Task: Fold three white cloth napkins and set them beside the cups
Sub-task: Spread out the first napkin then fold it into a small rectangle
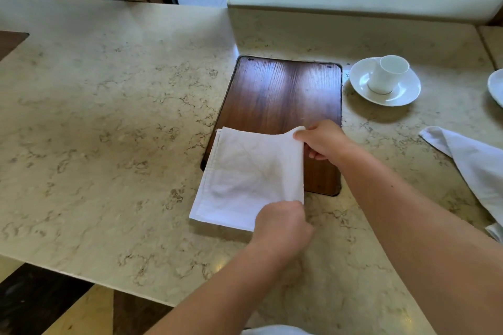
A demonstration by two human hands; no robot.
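White cloth at the fingers: napkin (pixel 246 177), folded to a rough square, far right corner pinched by right hand (pixel 324 140), near right corner pinched by left hand (pixel 283 221).
Right-hand fingers: curled round the corner, thumb on top, cloth edge raised slightly off the wood.
Left-hand fingers: closed over the near corner; fingertips hidden under the knuckles, so exact pinch not readable.
Napkin place: far half on the near-left part of the wooden board (pixel 283 98), near half off the board's near edge onto the marble counter (pixel 109 117).
Wooden board: dark, set flush into the counter, far part bare.
Cup (pixel 388 73): white, on a saucer (pixel 385 81), just right of the board's far right corner.
Second saucer (pixel 496 85): further right of the board, cut by the frame edge; any cup on it not visible.
Second napkin (pixel 473 163): loose and unfolded, well right of the board, nearer than the cup.
Third napkin: not identifiable for certain; scrap of white at the bottom edge, unclear.
Step in hand: likely another fold of the first napkin, right edge ready to carry over to the left.
Next move calls for: both corners lifted together, edges matched on the left side, crease pressed flat, then a carry to the cup.
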